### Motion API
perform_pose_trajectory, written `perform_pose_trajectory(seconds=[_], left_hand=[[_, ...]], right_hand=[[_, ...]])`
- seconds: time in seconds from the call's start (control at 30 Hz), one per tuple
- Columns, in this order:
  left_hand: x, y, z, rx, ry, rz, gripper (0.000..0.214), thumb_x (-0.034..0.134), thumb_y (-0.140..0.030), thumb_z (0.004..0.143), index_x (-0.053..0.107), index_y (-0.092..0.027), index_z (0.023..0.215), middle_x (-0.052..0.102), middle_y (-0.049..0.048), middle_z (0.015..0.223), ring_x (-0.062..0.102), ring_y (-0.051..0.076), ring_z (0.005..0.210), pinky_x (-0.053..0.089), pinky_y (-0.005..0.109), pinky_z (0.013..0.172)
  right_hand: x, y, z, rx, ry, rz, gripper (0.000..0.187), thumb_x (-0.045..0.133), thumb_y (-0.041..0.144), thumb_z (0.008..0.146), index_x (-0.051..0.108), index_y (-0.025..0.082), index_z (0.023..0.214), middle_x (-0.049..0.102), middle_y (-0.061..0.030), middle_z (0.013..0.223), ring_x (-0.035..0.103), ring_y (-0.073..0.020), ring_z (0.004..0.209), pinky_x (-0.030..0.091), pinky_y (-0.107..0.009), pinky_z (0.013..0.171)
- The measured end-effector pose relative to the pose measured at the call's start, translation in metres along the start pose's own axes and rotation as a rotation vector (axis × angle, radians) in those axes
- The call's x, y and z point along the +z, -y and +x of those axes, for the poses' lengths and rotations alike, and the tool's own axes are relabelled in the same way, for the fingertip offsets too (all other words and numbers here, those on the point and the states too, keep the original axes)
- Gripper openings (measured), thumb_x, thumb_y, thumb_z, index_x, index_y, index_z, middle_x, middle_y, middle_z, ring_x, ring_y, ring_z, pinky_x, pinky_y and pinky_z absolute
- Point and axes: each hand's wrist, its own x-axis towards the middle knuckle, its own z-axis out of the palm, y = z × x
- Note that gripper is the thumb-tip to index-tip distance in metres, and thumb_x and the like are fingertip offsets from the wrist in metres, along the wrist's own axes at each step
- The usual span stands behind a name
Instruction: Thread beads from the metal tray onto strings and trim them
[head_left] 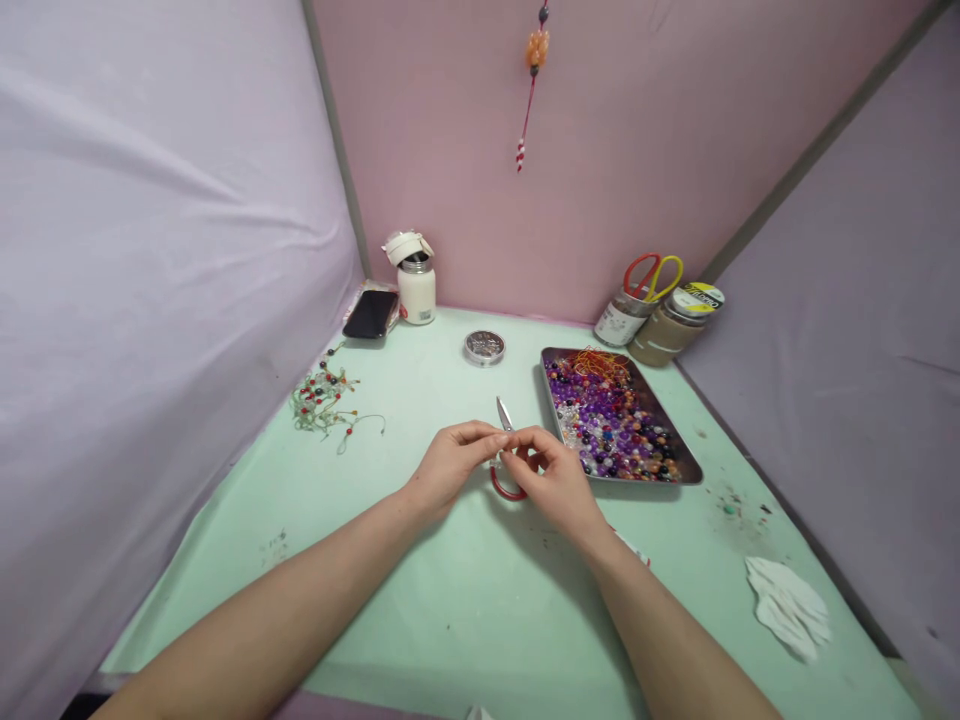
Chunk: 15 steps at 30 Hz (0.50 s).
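Over the middle of the table, my left hand (456, 458) and my right hand (556, 478) meet fingertip to fingertip. Both are closed in a pinch; whatever sits between the fingers is too small and too covered to name. A pair of scissors (504, 411) with a red handle shows below and behind the fingers, blades pointing away from me. Its middle is hidden by my hands, so I cannot tell whether they touch it. Just right of my right hand stands a metal tray (681, 440) of purple, clear, orange and dark beads with orange cord at its far end.
Beaded green cords (324, 395) lie at left, near a phone (370, 314) and a white bottle (417, 292). A small round container (484, 347) sits centre back. Two jars (621, 318), one holding scissors, stand back right. A crumpled white cloth (787, 608) lies front right.
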Motion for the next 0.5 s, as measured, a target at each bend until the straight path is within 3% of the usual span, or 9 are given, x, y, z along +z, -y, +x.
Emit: perform_pose_trajectory(seconds=[0.3,0.5], left_hand=[[0.002,-0.008,-0.003,0.132,-0.038,0.187,0.017,0.068,-0.033,0.07,0.069,-0.016,0.067,0.058,0.002,0.075,0.053,0.015,0.077,0.04,0.028,0.078],[0.002,-0.016,-0.003,0.167,-0.145,0.032,0.012,0.072,-0.028,0.067,0.069,-0.016,0.066,0.055,0.0,0.075,0.05,0.012,0.077,0.041,0.027,0.081]], right_hand=[[0.003,0.002,-0.003,-0.079,0.027,-0.013,0.01,0.052,0.024,0.079,0.058,0.02,0.072,0.06,-0.0014,0.077,0.047,-0.012,0.062,0.038,-0.025,0.058],[0.006,-0.002,-0.003,0.032,0.135,0.017,0.008,0.054,0.024,0.075,0.061,0.02,0.074,0.062,-0.0009,0.072,0.048,-0.0116,0.06,0.039,-0.025,0.057]])
